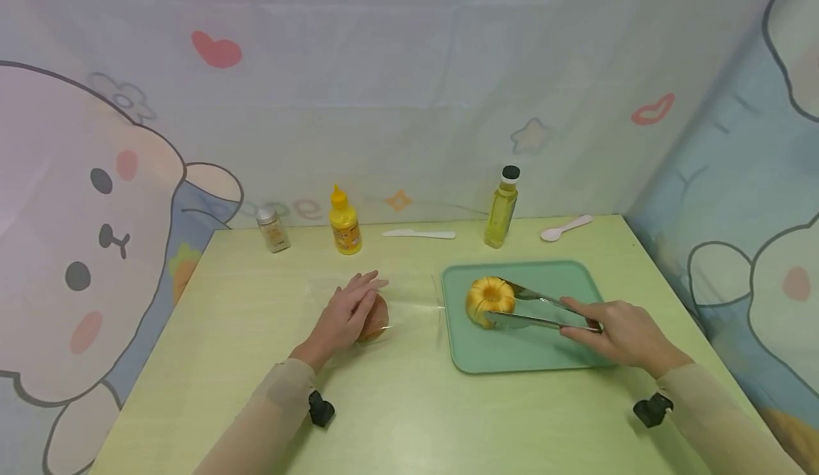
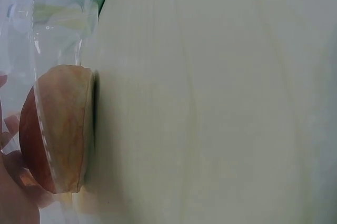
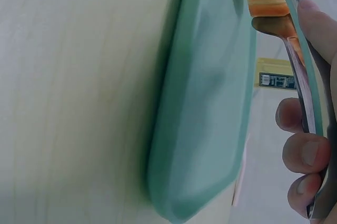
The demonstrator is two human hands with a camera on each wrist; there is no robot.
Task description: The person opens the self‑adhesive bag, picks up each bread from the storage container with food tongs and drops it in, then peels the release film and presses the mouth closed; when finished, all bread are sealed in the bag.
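The left hand (image 1: 345, 315) rests with extended fingers on a brown bun (image 1: 377, 318) under clear plastic film (image 1: 412, 311). The right hand (image 1: 623, 333) grips metal tongs (image 1: 537, 321); their 2 arms straddle the ring-shaped bread (image 1: 475, 301) at the left side of the green tray (image 1: 544, 358). Behind: 1 yellow bottle (image 1: 346, 232), 1 white knife (image 1: 419, 234), 1 black-capped bottle (image 1: 501, 212).

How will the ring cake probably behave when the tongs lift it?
The ring cake looks bread-like, so perhaps light. Its broad, low form makes rolling unlikely. Its rounded, ridged side might slip between the metal tongs.
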